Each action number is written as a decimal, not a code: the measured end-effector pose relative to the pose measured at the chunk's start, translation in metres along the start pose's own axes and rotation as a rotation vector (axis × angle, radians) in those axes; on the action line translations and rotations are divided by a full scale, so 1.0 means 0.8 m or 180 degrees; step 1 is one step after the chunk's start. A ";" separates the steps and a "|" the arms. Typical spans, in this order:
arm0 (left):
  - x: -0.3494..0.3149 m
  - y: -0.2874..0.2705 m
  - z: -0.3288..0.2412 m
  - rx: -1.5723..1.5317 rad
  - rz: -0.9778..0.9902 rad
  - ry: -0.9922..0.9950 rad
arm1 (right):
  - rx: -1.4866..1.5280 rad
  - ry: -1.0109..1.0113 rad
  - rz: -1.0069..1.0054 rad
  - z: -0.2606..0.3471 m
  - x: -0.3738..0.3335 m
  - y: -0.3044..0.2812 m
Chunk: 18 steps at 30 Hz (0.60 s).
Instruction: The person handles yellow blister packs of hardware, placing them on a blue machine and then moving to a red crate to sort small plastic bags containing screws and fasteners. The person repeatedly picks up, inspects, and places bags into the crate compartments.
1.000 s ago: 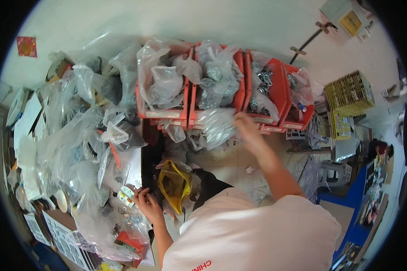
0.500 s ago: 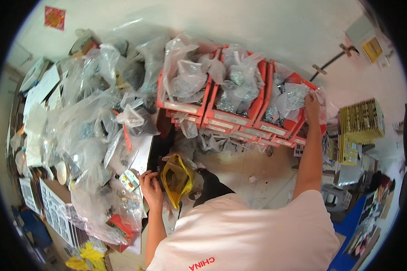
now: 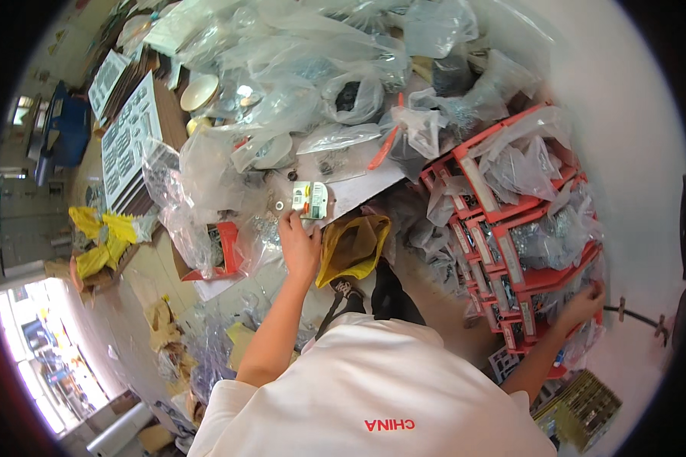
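My left hand [image 3: 300, 247] is at the near edge of the cluttered table, beside a small white and green box [image 3: 310, 199]. Its fingers are loosely apart and hold nothing that I can see. Just right of it, an open yellow bag [image 3: 351, 247] hangs below the table edge. Over on the right, my right hand [image 3: 583, 303] is at the end of the row of red bins [image 3: 511, 251], its fingers curled in next to clear plastic. What those fingers hold, if anything, is hidden. Plastic bags of small metal parts [image 3: 552, 240] fill the bins.
Clear plastic bags [image 3: 312, 68] cover most of the table. Stacks of printed sheets [image 3: 141, 145] and a bowl [image 3: 200, 93] are at its left. A red box [image 3: 221, 251] sits at the near corner. Yellow bundled parts [image 3: 579, 411] stand at lower right; a dark rod [image 3: 636, 314] runs along the wall.
My view has turned left, so the table now lies ahead and the bins at the right. My left hand remains by the small box, my right by the end bin.
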<state>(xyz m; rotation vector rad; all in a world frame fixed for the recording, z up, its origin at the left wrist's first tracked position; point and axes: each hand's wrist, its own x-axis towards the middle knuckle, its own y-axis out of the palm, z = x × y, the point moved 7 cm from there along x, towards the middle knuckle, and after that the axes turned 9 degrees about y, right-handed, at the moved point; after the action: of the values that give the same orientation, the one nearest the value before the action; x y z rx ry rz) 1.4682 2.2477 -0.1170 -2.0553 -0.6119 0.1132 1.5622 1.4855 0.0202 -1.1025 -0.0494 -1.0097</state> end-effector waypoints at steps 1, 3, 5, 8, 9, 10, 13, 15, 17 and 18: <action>0.007 0.000 0.000 0.0231 -0.0241 0.0089 | 0.0235 -0.0364 0.0206 0.064 -0.031 0.014; 0.023 0.022 0.006 0.0467 -0.0100 0.0048 | 0.1270 -0.0268 0.1238 0.171 -0.106 0.073; 0.034 0.039 0.010 0.0436 -0.0097 0.0077 | 0.2049 0.0539 0.2648 0.258 -0.209 0.147; 0.041 0.049 0.023 0.0504 -0.0029 -0.0066 | 0.1687 -0.1275 0.3932 0.401 -0.357 0.189; 0.041 0.048 0.029 0.0443 -0.0024 -0.0143 | 0.2097 -0.0872 0.4365 0.427 -0.400 0.202; 0.041 0.041 0.033 0.0266 -0.0198 -0.0138 | 0.1890 -0.1446 0.4178 0.458 -0.430 0.210; 0.019 0.032 0.087 -0.1261 -0.0297 -0.1604 | 0.1416 -0.2142 0.4237 0.517 -0.504 0.248; 0.006 0.013 0.109 -0.0766 -0.0302 -0.1879 | 0.1289 -0.2832 0.3736 0.551 -0.535 0.271; -0.012 0.005 0.131 -0.0662 -0.0210 -0.2301 | 0.1181 -0.3307 0.3358 0.570 -0.558 0.292; -0.014 -0.004 0.135 -0.0651 -0.0464 -0.2172 | 0.1071 -0.3425 0.3252 0.575 -0.567 0.304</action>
<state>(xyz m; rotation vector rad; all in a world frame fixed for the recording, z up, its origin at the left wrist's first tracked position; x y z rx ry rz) 1.4230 2.3276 -0.1748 -2.1454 -1.2268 0.7099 1.6661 2.1464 -0.1494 -1.0381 -0.4525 0.5444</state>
